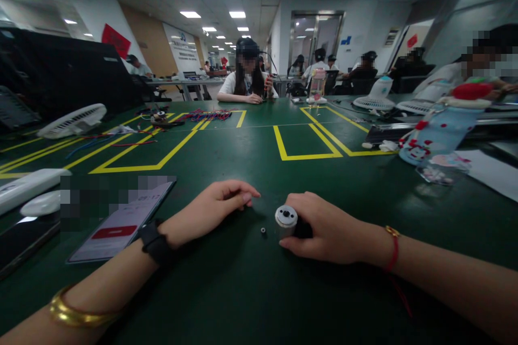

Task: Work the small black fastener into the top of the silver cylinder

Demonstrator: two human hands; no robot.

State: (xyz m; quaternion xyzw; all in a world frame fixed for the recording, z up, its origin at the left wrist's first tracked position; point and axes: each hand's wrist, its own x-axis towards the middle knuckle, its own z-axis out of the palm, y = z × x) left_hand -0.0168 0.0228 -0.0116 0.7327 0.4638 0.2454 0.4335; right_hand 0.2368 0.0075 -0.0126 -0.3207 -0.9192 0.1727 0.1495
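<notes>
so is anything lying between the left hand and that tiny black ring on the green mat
Nothing visible does. The left hand rests fingers-down on the green mat; the tiny black ring lies just below its fingertips, bare mat between. The right hand grips the small silver cylindrical motor beside it.

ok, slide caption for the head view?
Right hand grips a small motor on green table; left hand rests beside it.

Under our hands the counter [251, 161] is dark green, crossed beyond them by yellow lines [301, 156]. In our right hand [327, 229] sits a silver-and-black cylinder [286, 220]; a red cord [393, 250] circles that wrist, a gold bangle [73, 312] our left arm.
</notes>
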